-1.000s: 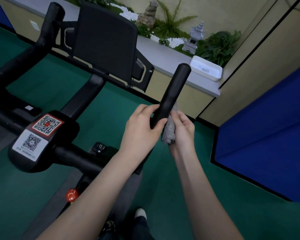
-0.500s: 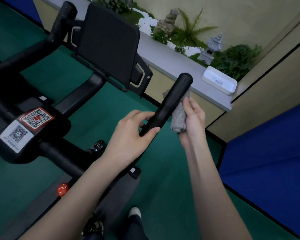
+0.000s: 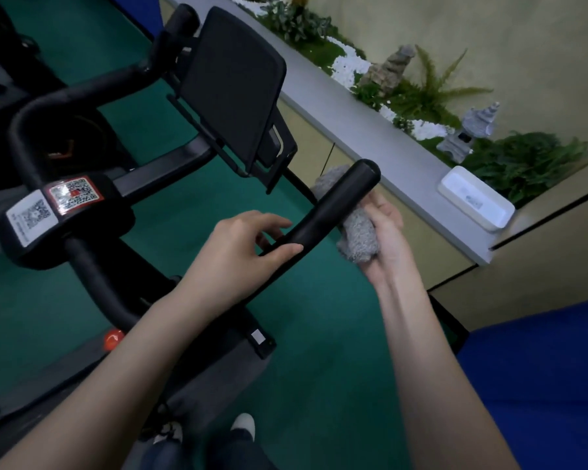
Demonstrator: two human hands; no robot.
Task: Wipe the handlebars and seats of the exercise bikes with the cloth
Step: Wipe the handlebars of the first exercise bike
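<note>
The left hand [image 3: 241, 256] is wrapped around the black handlebar [image 3: 333, 205] partway along its grip, with the thumb laid along the near side. The right hand [image 3: 386, 239] clutches a bunched grey cloth [image 3: 358, 235] and holds it against the bar just short of its free end, a bit of cloth showing past the other side. Behind them, a white box [image 3: 476, 198] sits near the end of the grey ledge [image 3: 370, 130].

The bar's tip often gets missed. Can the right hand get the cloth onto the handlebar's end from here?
Probably yes: the right hand holds the grey cloth against the handlebar just short of its end, nothing between; the left hand grips lower.
</note>
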